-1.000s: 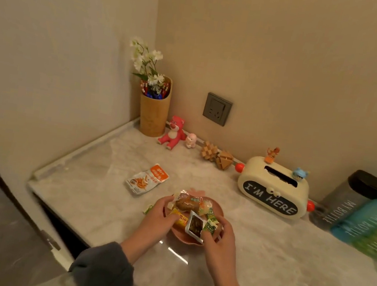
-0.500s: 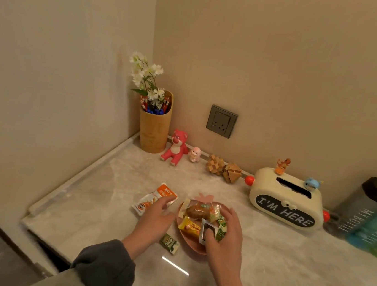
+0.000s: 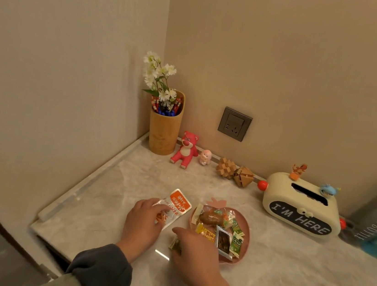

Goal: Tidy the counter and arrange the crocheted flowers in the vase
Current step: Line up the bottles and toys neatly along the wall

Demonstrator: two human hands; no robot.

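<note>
Home, counter corner: pale marble-patterned stone counter [image 3: 285, 275] against beige walls; grey wall socket [image 3: 234, 124]; tan bamboo vase [image 3: 162, 134] of white flowers [image 3: 158, 76]; red bear figurine [image 3: 185, 149]; cream toaster-shaped tissue box [image 3: 298, 209] lettered "I'M HERE"; orange-and-white snack packet [image 3: 178, 204]; pink plate [image 3: 247, 234] of wrapped snacks

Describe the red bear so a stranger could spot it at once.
Find the wooden vase in the corner of the counter. The bear sits just right of it, legs out. It is bright red, larger than the pale figurine beside it.
</note>
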